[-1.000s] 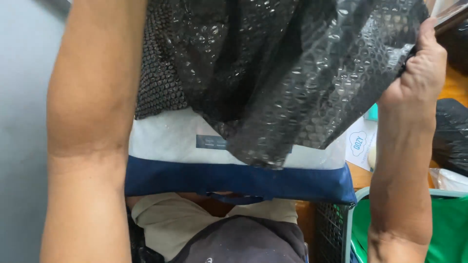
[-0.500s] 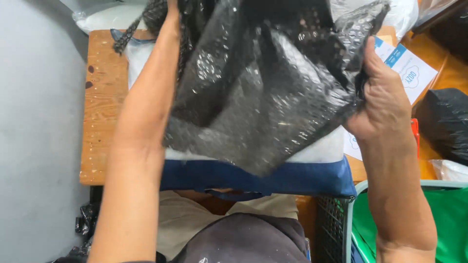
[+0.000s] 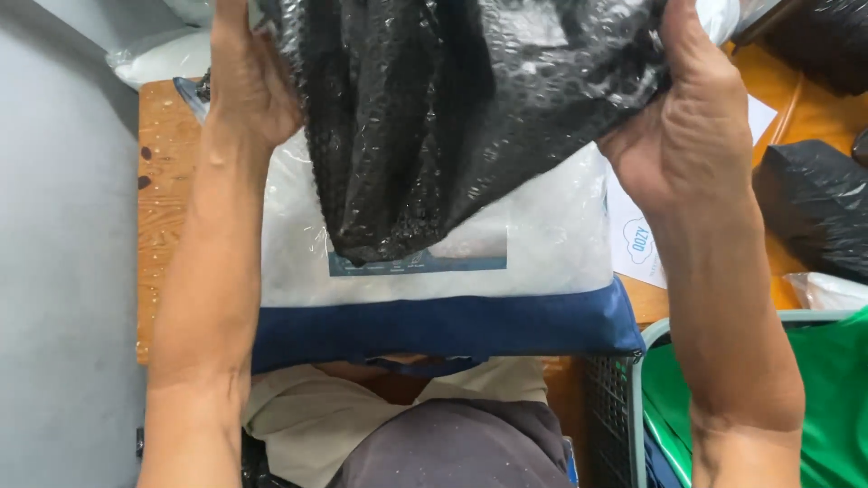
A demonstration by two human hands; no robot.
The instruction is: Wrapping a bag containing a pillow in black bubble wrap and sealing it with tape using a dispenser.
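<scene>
Both my hands are clamped on the black bubble-wrap mailer bag [image 3: 452,117]: left hand [image 3: 249,86] on one side edge, right hand [image 3: 687,126] on the other. I hold it above the clear plastic package with a navy fabric band [image 3: 434,271] on the wooden tabletop [image 3: 163,208]. Its long axis runs away from me, the loose end drooping toward me. The slick film could slip from my hands, I reckon.

Black bubble-wrap bag [image 3: 452,117] above clear blue-edged package [image 3: 434,271]; white label [image 3: 637,244] right
</scene>
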